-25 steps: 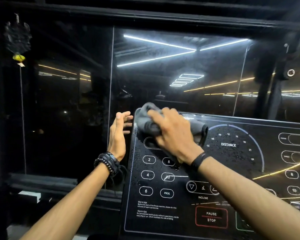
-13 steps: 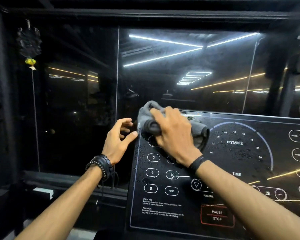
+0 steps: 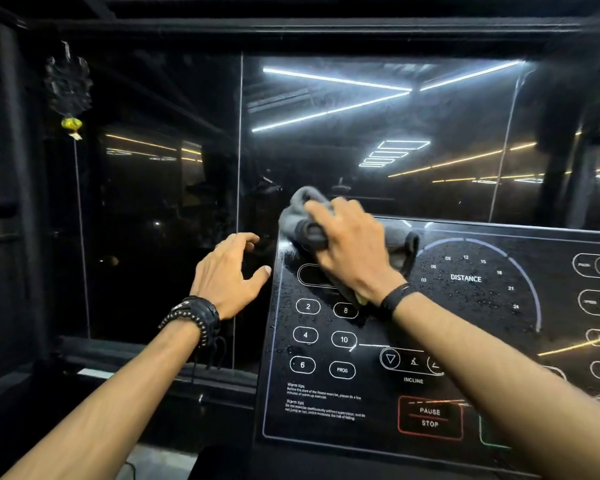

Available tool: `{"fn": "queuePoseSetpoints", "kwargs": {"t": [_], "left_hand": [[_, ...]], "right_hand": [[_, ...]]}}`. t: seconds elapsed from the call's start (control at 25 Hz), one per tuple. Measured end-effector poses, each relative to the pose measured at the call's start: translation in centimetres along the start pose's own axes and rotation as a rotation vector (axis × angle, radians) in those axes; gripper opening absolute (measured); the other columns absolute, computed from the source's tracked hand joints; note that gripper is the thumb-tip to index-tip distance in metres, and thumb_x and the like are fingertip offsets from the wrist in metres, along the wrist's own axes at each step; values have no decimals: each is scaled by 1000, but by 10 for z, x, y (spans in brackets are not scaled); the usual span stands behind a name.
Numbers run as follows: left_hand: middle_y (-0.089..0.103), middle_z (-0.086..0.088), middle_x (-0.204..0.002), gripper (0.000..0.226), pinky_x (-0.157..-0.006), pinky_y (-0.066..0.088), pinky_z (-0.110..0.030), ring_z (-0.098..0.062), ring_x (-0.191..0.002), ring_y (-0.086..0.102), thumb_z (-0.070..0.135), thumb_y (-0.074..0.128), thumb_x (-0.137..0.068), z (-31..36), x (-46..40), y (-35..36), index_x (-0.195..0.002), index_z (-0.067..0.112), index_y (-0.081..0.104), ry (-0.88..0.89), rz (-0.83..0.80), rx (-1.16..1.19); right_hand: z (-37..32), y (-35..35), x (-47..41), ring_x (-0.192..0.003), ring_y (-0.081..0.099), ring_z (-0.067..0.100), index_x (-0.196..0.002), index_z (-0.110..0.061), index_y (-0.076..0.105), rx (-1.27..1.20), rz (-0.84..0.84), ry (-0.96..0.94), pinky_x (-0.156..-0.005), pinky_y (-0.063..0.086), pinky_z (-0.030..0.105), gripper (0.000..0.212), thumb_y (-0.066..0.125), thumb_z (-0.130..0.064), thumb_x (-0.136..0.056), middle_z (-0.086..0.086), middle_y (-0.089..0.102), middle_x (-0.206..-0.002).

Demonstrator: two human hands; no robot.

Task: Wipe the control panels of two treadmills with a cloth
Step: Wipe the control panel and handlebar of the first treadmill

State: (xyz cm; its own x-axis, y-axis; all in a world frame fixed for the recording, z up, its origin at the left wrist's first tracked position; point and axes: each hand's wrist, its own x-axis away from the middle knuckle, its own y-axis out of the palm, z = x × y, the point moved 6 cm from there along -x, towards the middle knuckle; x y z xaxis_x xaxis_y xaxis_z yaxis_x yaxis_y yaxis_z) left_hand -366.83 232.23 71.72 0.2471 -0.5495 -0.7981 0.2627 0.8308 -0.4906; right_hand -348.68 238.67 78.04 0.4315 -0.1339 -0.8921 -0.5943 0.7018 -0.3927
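We are seeing a glossy black control panel (image 3: 378,393), smooth as glass, beading with fine water droplets and mirroring the ceiling lights. A soft, matt grey cloth (image 3: 300,221) is bunching in thick folds on it. The dark glass window (image 3: 361,133) behind is shining smoothly. Matt black braided and studded bracelets (image 3: 196,317) are looking like leather.

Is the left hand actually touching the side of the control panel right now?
Cannot tell. In the head view the left hand is spread beside the control panel, thumb tip reaching its left edge, but neither contact nor a gap shows plainly.
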Motion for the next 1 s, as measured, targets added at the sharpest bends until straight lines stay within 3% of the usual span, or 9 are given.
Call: {"fn": "queuePoseSetpoints", "kwargs": {"t": [0.08, 0.24, 0.36, 0.4, 0.56, 0.72, 0.88, 0.92, 1.0], "left_hand": [[62, 5, -123, 50, -92, 47, -37, -17, -111, 59, 40, 68, -85, 2, 0, -3, -129, 21, 54, 31, 12, -59], [61, 3, -124, 51, -92, 45, -38, -21, -112, 58, 41, 67, -85, 1, -1, -9, -129, 20, 53, 35, 19, -128], [61, 4, -124, 50, -93, 44, -37, -19, -113, 58, 40, 67, -85, -2, 2, -10, -129, 21, 53, 24, 24, -121], [61, 4, -124, 50, -93, 44, -37, -19, -112, 58, 40, 67, -85, -2, 2, -9, -129, 21, 52, 22, 23, -123], [60, 3, -126, 51, -93, 44, -37, -20, -112, 57, 39, 67, -86, 5, 0, -4, -131, 20, 51, 9, -1, -121], [60, 3, -125, 50, -93, 44, -38, -21, -112, 58, 39, 66, -86, 12, -1, -5, -130, 20, 52, 38, 13, -104], [58, 2, -128, 52, -94, 44, -39, -21, -113, 57, 40, 66, -87, 24, -8, 2, -131, 18, 51, 54, 12, -65], [57, 1, -129, 54, -95, 44, -39, -21, -114, 56, 42, 65, -86, 28, -9, 3, -132, 18, 50, 66, 14, -56], [56, 0, -128, 59, -93, 44, -39, -21, -113, 56, 46, 60, -84, 36, -12, 5, -133, 17, 48, 103, 32, -49]], "right_hand": [[-2, 1, 7, -84, 54, 34, -120, -19, 59, 16, 33, 120, -61, 48, 40, 52, 68, -23, -69, 11, 55, -95], [-20, 10, 24, -82, 55, 33, -118, -20, 60, 44, -110, -254, -59, 48, 38, 58, 71, -21, -61, 9, 56, -93], [26, -13, -1, -83, 56, 36, -120, -20, 59, 16, 58, 191, -59, 48, 40, 51, 69, -23, -71, 12, 56, -94], [23, -12, 6, -83, 56, 36, -121, -20, 59, 23, 70, 212, -60, 48, 40, 52, 70, -22, -70, 12, 56, -94], [-18, 5, 48, -84, 55, 32, -120, -22, 56, 35, -120, -305, -62, 48, 38, 66, 71, -18, -56, 8, 57, -96], [50, -22, 14, -84, 56, 36, -119, -22, 56, 36, 47, 165, -60, 46, 39, 52, 70, -21, -69, 11, 56, -95], [11, -4, 56, -84, 55, 32, -121, -22, 54, 65, -73, -209, -62, 46, 38, 62, 70, -20, -62, 7, 56, -96], [23, -7, 48, -84, 55, 32, -121, -24, 54, 70, -109, -216, -61, 46, 38, 60, 69, -21, -63, 7, 56, -95], [63, -27, 23, -85, 56, 35, -122, -26, 51, 52, 15, 99, -59, 45, 39, 53, 63, -26, -70, 9, 56, -96]]}}
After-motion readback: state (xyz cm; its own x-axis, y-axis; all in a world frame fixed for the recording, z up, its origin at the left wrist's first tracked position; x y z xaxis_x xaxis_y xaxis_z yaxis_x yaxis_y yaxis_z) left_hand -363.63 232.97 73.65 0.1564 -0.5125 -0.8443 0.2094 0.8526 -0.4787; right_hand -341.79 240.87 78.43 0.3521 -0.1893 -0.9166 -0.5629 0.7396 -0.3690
